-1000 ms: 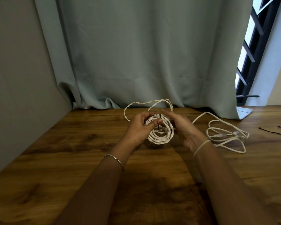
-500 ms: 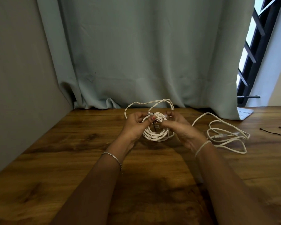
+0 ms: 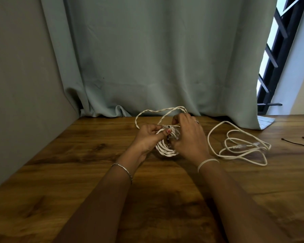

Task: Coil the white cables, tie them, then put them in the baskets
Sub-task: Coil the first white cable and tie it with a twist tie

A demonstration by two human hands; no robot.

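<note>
While the left hand [image 3: 147, 139] pinches the top of the coiled white cable [image 3: 166, 149] between thumb and forefinger, the bundle stands just above the tabletop [image 3: 77, 163], toward the middle of its far edge. It looks light and limp: the turns sag into a loose hank, so I judge it will spring apart unless it is gripped where all the loops cross, at the top. A dark thin tie [image 3: 168, 142] seems to hang there, though it is too small to tell how far it is fastened. Behind the coil, a twisted white cable [image 3: 156, 111] arcs up near the curtain [image 3: 156, 58]. The right hand [image 3: 189, 137] curls over the coil's right side, fingers bent onto the strands. Further right, a loose white cable [image 3: 242, 149] sprawls uncoiled; slack and smooth, it should be gathered from one end. Near the right edge lie thin dark ties [image 3: 298, 143]. No basket is in view.
</note>
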